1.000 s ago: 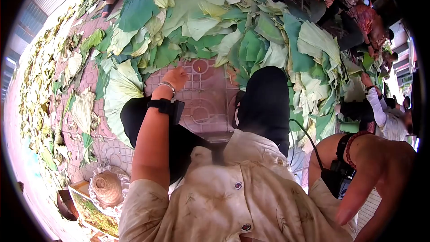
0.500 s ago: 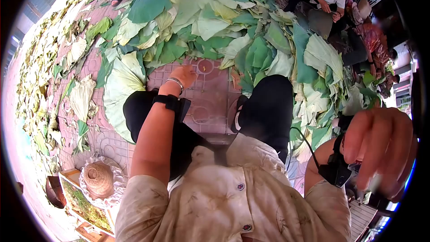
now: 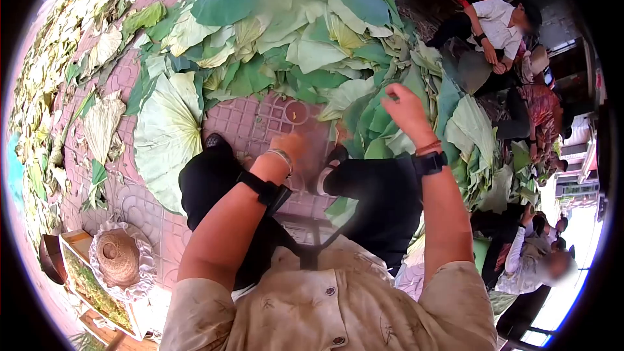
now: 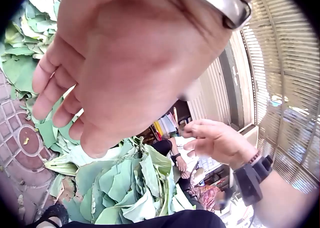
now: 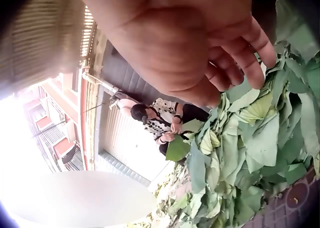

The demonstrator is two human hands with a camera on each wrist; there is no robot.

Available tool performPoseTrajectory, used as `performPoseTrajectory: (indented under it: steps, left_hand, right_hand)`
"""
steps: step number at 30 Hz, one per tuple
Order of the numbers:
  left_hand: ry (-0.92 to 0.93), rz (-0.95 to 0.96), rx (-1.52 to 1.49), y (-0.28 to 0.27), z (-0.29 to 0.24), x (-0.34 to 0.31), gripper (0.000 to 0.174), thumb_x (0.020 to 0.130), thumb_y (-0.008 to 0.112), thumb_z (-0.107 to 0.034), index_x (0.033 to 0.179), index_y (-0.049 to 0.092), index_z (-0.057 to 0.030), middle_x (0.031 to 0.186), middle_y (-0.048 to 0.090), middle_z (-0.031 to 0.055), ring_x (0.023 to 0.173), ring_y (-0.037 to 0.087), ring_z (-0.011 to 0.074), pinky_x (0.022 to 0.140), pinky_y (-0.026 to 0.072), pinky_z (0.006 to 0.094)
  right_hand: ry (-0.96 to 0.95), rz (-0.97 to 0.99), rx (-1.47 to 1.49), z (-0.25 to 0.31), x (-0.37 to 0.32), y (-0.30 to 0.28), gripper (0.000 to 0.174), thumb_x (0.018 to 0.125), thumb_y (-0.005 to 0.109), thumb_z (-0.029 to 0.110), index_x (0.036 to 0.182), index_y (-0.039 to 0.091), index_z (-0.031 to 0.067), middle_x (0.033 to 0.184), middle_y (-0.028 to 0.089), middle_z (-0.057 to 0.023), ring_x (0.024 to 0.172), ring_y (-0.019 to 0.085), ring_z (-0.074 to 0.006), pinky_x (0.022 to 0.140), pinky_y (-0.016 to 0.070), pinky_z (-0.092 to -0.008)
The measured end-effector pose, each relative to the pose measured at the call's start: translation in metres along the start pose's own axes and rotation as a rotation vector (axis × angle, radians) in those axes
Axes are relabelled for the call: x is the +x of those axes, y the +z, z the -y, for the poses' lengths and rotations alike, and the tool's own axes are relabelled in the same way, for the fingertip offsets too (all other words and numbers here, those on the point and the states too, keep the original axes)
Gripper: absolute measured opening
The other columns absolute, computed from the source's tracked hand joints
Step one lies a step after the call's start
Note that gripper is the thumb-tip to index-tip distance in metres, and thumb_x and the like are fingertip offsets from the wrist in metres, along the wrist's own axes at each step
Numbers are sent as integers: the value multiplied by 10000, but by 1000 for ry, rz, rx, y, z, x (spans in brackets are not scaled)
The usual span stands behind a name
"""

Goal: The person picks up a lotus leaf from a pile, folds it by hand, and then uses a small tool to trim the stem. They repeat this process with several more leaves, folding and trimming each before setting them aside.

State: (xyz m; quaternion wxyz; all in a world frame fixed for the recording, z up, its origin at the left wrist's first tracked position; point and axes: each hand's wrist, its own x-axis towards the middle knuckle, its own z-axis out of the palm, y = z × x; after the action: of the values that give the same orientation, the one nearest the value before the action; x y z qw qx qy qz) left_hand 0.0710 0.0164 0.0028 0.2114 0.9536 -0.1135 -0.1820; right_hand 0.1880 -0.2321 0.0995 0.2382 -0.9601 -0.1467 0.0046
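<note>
Clearly, left hand and right hand hang empty, fingers loosely bent, leaves heaped before them.

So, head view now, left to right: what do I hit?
Brown container → large pale fanned leaf → left sandal → left hand → right sandal → right hand → seated person's white shirt.

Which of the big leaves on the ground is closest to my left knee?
The broad pale green leaf, right beside your left knee, with veins fanning from one point. The crumpled tan leaf lies farther out.
</note>
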Motion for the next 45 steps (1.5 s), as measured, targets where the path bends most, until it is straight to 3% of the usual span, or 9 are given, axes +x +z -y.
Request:
performPoseTrajectory:
  steps: [5,7,13,16,19,25,28,34,45]
  left_hand:
    - [126,110,-48,-6,-35,8,341,854,571,-375,1036,609,-90,1060,587,173,942,618,329,787,481,435]
    - [201,-26,-35,-1,-39,4,311,823,610,-349,994,620,-90,965,612,122,891,619,294,745,463,413]
    - [141,-72,-80,-16,-27,10,296,809,625,-334,953,607,-75,893,603,91,860,604,268,727,437,391]
    - [102,-67,-54,-18,-21,16,293,806,627,-322,942,605,-64,883,604,89,850,611,260,709,438,387]
    - [83,-23,-81,-24,-26,20,281,800,633,-307,932,607,-60,865,606,80,815,619,248,681,439,375]
    - [87,-29,-104,-20,-32,24,277,793,642,-295,933,610,-58,854,608,78,785,620,243,673,439,359]
    - [102,-20,-61,-15,-32,23,303,800,635,-317,960,603,-61,882,601,83,837,607,245,702,428,365]
    - [109,45,-17,-13,-30,25,336,833,597,-364,1030,591,-92,932,582,68,891,574,239,723,404,379]
    - [84,-4,-80,-10,-28,29,311,808,619,-311,999,568,-70,917,567,112,853,595,290,736,439,424]
  right_hand:
    - [-117,386,-591,-65,18,94,296,727,569,94,1018,558,40,1089,571,-125,1010,551,-319,834,430,-432]
    - [-162,453,-671,-83,25,122,347,709,557,77,1053,537,33,1144,542,-122,1096,510,-317,899,396,-458]
    - [-298,203,-709,-139,80,174,529,736,561,49,1252,444,44,1301,426,-111,1220,401,-271,1060,269,-447]
    - [-335,177,-815,-152,106,186,706,716,576,97,1369,317,26,1312,466,-137,1200,434,-297,1086,232,-442]
    - [-57,555,-900,-142,135,170,683,723,574,122,1360,344,30,1235,550,-134,1197,455,-302,1100,191,-455]
    - [-138,927,-1249,-190,119,185,299,758,545,137,1014,673,52,969,668,-142,992,593,-284,1009,280,-421]
    - [-411,596,-1003,-203,96,174,183,756,550,128,814,714,70,863,678,-139,887,626,-287,929,340,-410]
    - [-369,831,-1069,-182,79,133,163,774,552,139,759,707,89,749,677,-101,742,643,-268,827,395,-415]
    - [-489,709,-939,-188,36,75,106,661,586,120,604,675,105,624,633,-110,670,616,-262,836,374,-378]
